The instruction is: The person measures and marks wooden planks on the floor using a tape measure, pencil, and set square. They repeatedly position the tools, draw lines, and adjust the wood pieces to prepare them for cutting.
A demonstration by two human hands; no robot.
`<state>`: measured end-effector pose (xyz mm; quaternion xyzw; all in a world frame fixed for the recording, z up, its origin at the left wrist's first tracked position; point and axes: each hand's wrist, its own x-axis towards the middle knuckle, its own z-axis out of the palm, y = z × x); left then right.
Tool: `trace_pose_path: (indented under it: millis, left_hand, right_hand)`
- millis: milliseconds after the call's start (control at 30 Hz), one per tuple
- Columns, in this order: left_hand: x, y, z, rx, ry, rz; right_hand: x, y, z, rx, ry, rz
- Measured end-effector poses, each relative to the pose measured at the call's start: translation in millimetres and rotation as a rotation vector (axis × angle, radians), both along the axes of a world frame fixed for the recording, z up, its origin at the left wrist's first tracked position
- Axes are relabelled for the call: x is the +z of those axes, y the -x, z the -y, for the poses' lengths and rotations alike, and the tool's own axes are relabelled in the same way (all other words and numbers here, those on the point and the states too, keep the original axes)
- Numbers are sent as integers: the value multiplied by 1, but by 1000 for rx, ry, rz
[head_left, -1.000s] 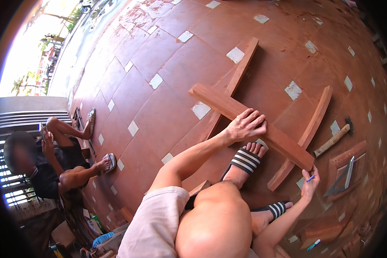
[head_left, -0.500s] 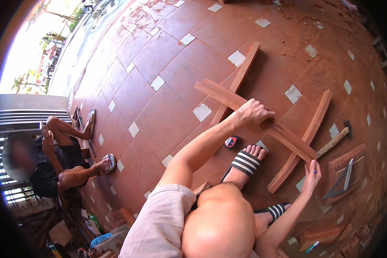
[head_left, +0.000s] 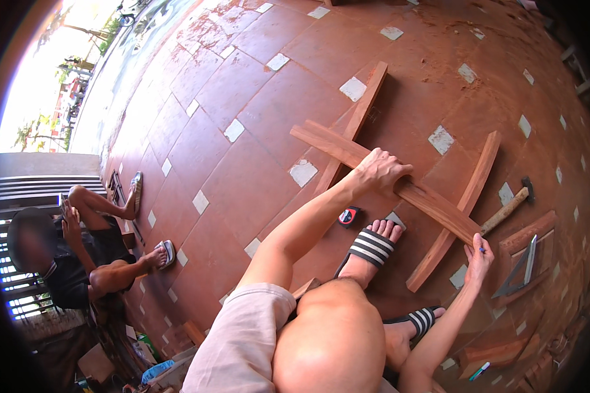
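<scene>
A long reddish-brown wooden bar (head_left: 439, 208) lies slantwise across two other bars. My left hand (head_left: 382, 171) is closed round its middle, fingers wrapped over it. At the bar's near right end, my right hand (head_left: 478, 262) pinches the tip; a small blue thing shows at its fingers, too small to name. Beneath the far left end runs one crossing bar (head_left: 370, 98). Another crossing bar (head_left: 482, 173), slightly curved, lies under the near right part. A hammer (head_left: 505, 209) with a wooden handle rests just beyond the right hand, its handle end close to the bar.
A red and black tape measure (head_left: 349, 216) sits by my sandalled foot (head_left: 372, 245). To the right are a set square (head_left: 523, 268) on a wooden piece and a marker (head_left: 480, 371) by more wood. A seated person (head_left: 78, 255) holds a phone at the left.
The long bar has rolled a little, so a broader, smoother face shows near its right end. Both hands have kept hold; the right hand has shifted slightly upward along with it.
</scene>
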<state>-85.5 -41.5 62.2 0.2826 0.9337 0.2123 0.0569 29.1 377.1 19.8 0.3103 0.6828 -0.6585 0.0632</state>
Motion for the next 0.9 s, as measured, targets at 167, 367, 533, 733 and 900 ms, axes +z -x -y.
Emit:
trace_pose_path:
  millis: [167, 367, 533, 733, 900]
  left_hand:
    - [-2, 2, 0, 3, 54, 33]
    - [-6, 1, 4, -4, 72, 31]
    - [-11, 3, 10, -15, 41, 34]
    - [-6, -2, -5, -27, 116, -114]
    - [-6, -3, -11, -46, 123, -129]
  right_hand:
    - [2, 1, -3, 60, -29, 1]
    - [6, -1, 5, 63, -32, 2]
    - [0, -3, 11, 59, -44, -2]
    - [-6, -14, 21, -111, -28, -63]
    - [-8, -39, 17, -261, -16, -68]
